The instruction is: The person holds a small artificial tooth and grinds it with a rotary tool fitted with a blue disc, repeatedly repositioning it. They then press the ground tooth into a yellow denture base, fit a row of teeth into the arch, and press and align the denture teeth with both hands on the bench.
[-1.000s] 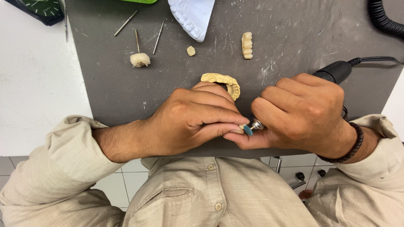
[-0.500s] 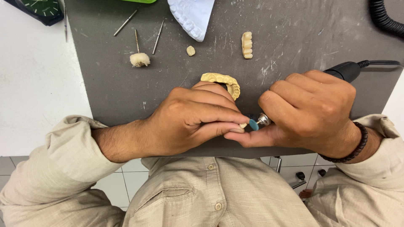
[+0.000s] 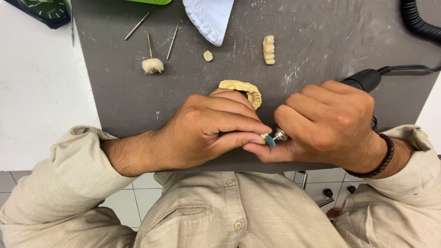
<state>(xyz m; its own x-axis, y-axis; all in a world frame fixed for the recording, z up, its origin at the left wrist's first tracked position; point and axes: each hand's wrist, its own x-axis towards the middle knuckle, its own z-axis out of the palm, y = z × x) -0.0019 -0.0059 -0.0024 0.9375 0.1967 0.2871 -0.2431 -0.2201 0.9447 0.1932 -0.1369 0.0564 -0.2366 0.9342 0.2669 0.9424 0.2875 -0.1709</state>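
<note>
Hands meet at the near edge of the grey mat (image 3: 321,46) on the counter (image 3: 41,101): the left hand (image 3: 206,131) pinches a small cream tooth piece (image 3: 264,136) between fingertips, while the right hand (image 3: 326,124) is closed around a black rotary handpiece (image 3: 363,79) whose blue polishing tip (image 3: 270,141) touches that piece. Just behind the left hand lies a yellow dental cast (image 3: 243,89); farther back sit a row of teeth (image 3: 268,49), a fluffy buff (image 3: 152,65) and loose burs (image 3: 172,41).

bright, even overhead light | soft shadows; no glare | sharp focus
</note>
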